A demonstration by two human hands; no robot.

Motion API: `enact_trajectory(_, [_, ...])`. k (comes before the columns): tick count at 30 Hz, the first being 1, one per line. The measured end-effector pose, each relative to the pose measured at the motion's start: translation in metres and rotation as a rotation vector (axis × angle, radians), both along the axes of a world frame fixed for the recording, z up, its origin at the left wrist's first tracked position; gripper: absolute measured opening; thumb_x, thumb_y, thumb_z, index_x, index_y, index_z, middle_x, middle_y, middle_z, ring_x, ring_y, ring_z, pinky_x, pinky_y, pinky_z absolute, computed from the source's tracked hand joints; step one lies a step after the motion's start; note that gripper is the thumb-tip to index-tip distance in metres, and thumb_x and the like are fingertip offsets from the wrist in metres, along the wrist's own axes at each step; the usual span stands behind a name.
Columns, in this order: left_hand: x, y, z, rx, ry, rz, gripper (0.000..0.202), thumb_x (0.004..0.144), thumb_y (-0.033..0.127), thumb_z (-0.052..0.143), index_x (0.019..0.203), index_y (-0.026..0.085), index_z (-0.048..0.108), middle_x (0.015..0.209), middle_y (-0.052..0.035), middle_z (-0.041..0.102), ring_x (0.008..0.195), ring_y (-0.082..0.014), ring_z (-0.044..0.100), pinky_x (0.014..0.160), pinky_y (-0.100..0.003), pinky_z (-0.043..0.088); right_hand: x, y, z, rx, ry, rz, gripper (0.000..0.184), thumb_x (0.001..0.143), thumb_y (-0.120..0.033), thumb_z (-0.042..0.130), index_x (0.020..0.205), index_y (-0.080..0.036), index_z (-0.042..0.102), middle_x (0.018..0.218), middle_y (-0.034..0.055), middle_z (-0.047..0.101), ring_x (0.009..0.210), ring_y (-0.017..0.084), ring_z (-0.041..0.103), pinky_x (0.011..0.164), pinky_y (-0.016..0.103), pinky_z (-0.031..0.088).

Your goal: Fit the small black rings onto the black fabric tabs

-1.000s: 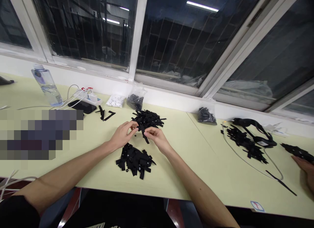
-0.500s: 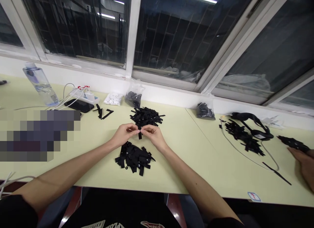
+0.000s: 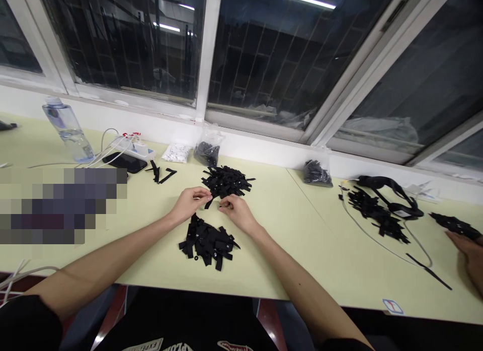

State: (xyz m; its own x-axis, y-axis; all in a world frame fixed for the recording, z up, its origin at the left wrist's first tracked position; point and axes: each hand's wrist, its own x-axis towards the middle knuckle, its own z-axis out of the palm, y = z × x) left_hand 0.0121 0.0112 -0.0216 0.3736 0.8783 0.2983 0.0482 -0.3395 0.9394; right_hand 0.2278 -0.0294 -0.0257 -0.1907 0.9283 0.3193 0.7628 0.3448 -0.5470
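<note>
My left hand [image 3: 191, 202] pinches one short black fabric strip [image 3: 208, 204] between thumb and fingertips, and the strip hangs down at a slant. A few centimetres to its right, my right hand [image 3: 236, 210] is closed, fingers curled, with a tiny dark bit at the fingertips that is too small to name. Behind both hands lies a heap of black strips [image 3: 228, 181]. Nearer my body is a second pile of black strips [image 3: 207, 242], several bearing small white marks. A small black ring [image 3: 196, 258] lies at that pile's front edge.
At the back stand bags of black pieces [image 3: 207, 152] [image 3: 317, 172] and a white packet [image 3: 176, 152]. A phone [image 3: 125, 162], power strip [image 3: 138, 149] and water bottle [image 3: 71, 134] are left. Rightward lie a black headset [image 3: 405, 210], more strips [image 3: 377, 212] and another person's hand [image 3: 466, 248].
My hands have moved apart; they met at the strip before. The strip stays in my left hand and now tilts. My right hand has drawn slightly right, its fingers more curled.
</note>
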Motion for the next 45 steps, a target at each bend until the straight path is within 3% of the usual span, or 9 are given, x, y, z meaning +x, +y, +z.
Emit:
enact_trajectory(8, [0.0, 0.0, 0.001, -0.003, 0.01, 0.0, 0.029, 0.079, 0.043, 0.069, 0.091, 0.016, 0.069, 0.091, -0.0078, 0.072, 0.087, -0.0219, 0.069, 0.08, -0.034, 0.056, -0.002, -0.004, 0.005, 0.064, -0.12, -0.005, 0.011, 0.09, -0.018, 0.058, 0.082, -0.018, 0.066, 0.083, 0.0031, 0.061, 0.081, 0.017, 0.056, 0.074, 0.029, 0.041])
enact_trajectory(11, [-0.001, -0.001, 0.003, -0.008, 0.015, 0.006, 0.027, 0.08, 0.042, 0.068, 0.091, 0.017, 0.069, 0.09, -0.0069, 0.072, 0.085, -0.0207, 0.068, 0.078, -0.033, 0.056, -0.002, -0.004, 0.005, 0.062, -0.106, 0.01, 0.009, 0.092, -0.023, 0.058, 0.093, -0.019, 0.066, 0.084, 0.0029, 0.061, 0.08, 0.017, 0.056, 0.072, 0.028, 0.041])
enact_trajectory(15, [-0.002, -0.001, 0.004, -0.011, 0.009, 0.019, 0.027, 0.081, 0.042, 0.067, 0.091, 0.017, 0.067, 0.086, -0.0057, 0.072, 0.081, -0.0191, 0.067, 0.072, -0.03, 0.056, -0.003, -0.004, 0.003, 0.035, -0.058, 0.062, 0.02, 0.093, -0.026, 0.059, 0.11, -0.023, 0.066, 0.089, 0.0027, 0.061, 0.082, 0.016, 0.057, 0.072, 0.028, 0.043])
enact_trajectory(23, [-0.002, 0.0, 0.001, -0.018, 0.007, 0.019, 0.029, 0.082, 0.045, 0.066, 0.091, 0.017, 0.067, 0.084, -0.0054, 0.071, 0.077, -0.0181, 0.066, 0.068, -0.028, 0.055, -0.005, -0.005, 0.004, 0.052, -0.109, 0.124, 0.018, 0.093, -0.029, 0.059, 0.106, -0.023, 0.07, 0.094, 0.0049, 0.06, 0.088, 0.018, 0.057, 0.08, 0.031, 0.045])
enact_trajectory(28, [-0.002, 0.001, 0.0, -0.009, 0.0, 0.023, 0.029, 0.082, 0.045, 0.065, 0.091, 0.017, 0.065, 0.081, -0.0046, 0.069, 0.075, -0.0175, 0.065, 0.067, -0.028, 0.054, -0.009, -0.002, 0.003, 0.088, -0.134, 0.143, 0.03, 0.094, -0.026, 0.057, 0.123, -0.027, 0.064, 0.1, 0.0055, 0.061, 0.096, 0.02, 0.056, 0.085, 0.034, 0.046])
enact_trajectory(38, [-0.002, 0.001, 0.001, -0.024, -0.027, -0.002, 0.029, 0.083, 0.046, 0.064, 0.09, 0.017, 0.062, 0.076, -0.0023, 0.065, 0.069, -0.0156, 0.063, 0.066, -0.028, 0.054, -0.008, 0.005, 0.001, 0.117, -0.135, 0.117, 0.015, 0.092, -0.026, 0.061, 0.089, -0.023, 0.075, 0.093, 0.0046, 0.067, 0.092, 0.019, 0.059, 0.083, 0.033, 0.047])
enact_trajectory(42, [0.0, 0.001, 0.0, -0.03, -0.049, -0.009, 0.029, 0.083, 0.045, 0.064, 0.089, 0.017, 0.061, 0.081, -0.0035, 0.064, 0.073, -0.0161, 0.062, 0.069, -0.029, 0.055, -0.01, 0.004, 0.001, 0.177, -0.205, 0.115, 0.021, 0.095, -0.023, 0.053, 0.089, -0.019, 0.073, 0.094, 0.0073, 0.068, 0.093, 0.021, 0.059, 0.084, 0.033, 0.047])
enact_trajectory(45, [0.0, 0.0, 0.0, -0.023, -0.033, -0.011, 0.028, 0.084, 0.044, 0.064, 0.091, 0.017, 0.062, 0.085, -0.0047, 0.065, 0.077, -0.0173, 0.063, 0.071, -0.03, 0.054, -0.013, 0.002, 0.001, 0.152, -0.084, 0.108, 0.023, 0.096, -0.025, 0.05, 0.09, -0.018, 0.072, 0.089, 0.007, 0.069, 0.087, 0.02, 0.061, 0.08, 0.033, 0.048])
